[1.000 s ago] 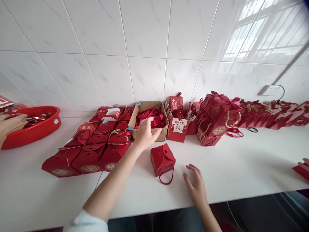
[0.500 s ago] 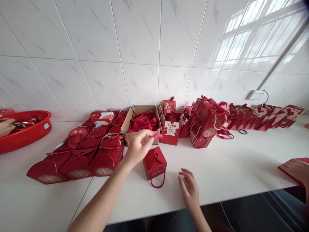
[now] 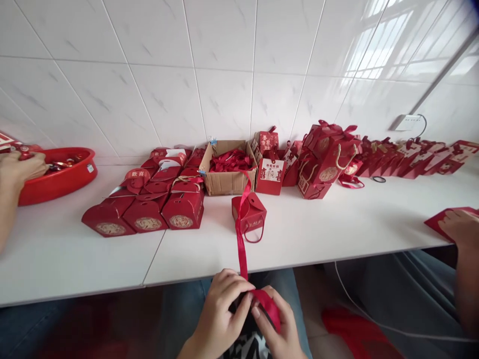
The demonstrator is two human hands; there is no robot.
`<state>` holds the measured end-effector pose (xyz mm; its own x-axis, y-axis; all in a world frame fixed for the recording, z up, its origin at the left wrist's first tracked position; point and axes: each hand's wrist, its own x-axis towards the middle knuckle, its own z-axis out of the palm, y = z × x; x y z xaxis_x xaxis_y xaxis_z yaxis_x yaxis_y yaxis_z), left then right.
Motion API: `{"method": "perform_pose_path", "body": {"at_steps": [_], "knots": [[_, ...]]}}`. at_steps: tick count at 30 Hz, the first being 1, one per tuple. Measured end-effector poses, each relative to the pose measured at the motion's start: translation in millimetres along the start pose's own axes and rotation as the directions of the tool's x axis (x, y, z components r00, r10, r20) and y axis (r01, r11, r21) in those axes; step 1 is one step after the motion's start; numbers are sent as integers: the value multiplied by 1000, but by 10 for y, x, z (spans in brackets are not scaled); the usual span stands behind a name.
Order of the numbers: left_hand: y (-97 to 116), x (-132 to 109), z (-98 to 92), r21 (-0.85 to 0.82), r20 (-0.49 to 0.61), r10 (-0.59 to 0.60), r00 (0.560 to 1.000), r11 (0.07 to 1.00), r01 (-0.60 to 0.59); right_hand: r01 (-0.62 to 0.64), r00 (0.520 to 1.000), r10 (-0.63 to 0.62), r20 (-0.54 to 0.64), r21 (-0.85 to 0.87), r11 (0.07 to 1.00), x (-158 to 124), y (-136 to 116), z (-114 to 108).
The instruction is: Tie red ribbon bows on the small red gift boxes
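A red ribbon (image 3: 242,249) runs from the open cardboard box (image 3: 226,184) down past the table's front edge into my hands. My left hand (image 3: 226,311) pinches it between thumb and fingers above my lap. Close beside it, my right hand (image 3: 279,324) is closed on the looped end of the same ribbon. A small red gift box (image 3: 251,213) with a cord handle stands on the table, and the ribbon passes over its left side. More red ribbons (image 3: 232,160) lie tangled inside the cardboard box.
Several red boxes (image 3: 147,223) stand grouped at the left, and more boxes and bags (image 3: 325,164) line the wall. Another person's hand (image 3: 28,167) is over a red basin (image 3: 62,187). At the right, a hand (image 3: 462,227) rests on a red piece.
Both my hands have drawn back to the lap and come together, with the ribbon now stretched out from the cardboard box. A person's hand has appeared at the basin. The view has shifted.
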<state>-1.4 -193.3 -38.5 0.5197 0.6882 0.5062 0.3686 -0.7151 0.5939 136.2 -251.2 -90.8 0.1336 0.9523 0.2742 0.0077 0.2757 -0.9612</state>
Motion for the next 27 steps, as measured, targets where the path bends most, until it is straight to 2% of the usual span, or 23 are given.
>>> {"method": "perform_pose_path", "body": {"at_steps": [2,4,6,8,10,14,19,23,27], "knots": [[32,-197,43,-49,27,-9,1000,999,10,-20,1000,21,-17,55,998,-217,86,28],[73,-375,80,-127,68,-77,995,988,85,-107,991,119,-60,179,978,-429,198,58],[118,-523,106,-211,115,-146,983,963,168,-205,969,239,-59,345,916,-603,289,87],[157,-641,124,-262,150,-178,973,941,212,-265,954,301,-9,449,854,-719,317,107],[185,-732,142,-276,172,-194,966,932,236,-283,951,307,23,458,843,-780,275,113],[237,-852,201,-225,178,-242,954,933,279,-238,964,265,-12,396,887,-837,114,87],[357,-899,275,-177,191,-198,961,956,232,-179,972,220,-86,339,924,-973,143,14],[438,-928,305,-123,218,-249,944,952,280,-192,966,249,-75,442,876,-1067,220,-9],[484,-973,330,-113,277,-317,907,927,358,-227,953,299,-41,558,798,-1087,189,-14]]}}
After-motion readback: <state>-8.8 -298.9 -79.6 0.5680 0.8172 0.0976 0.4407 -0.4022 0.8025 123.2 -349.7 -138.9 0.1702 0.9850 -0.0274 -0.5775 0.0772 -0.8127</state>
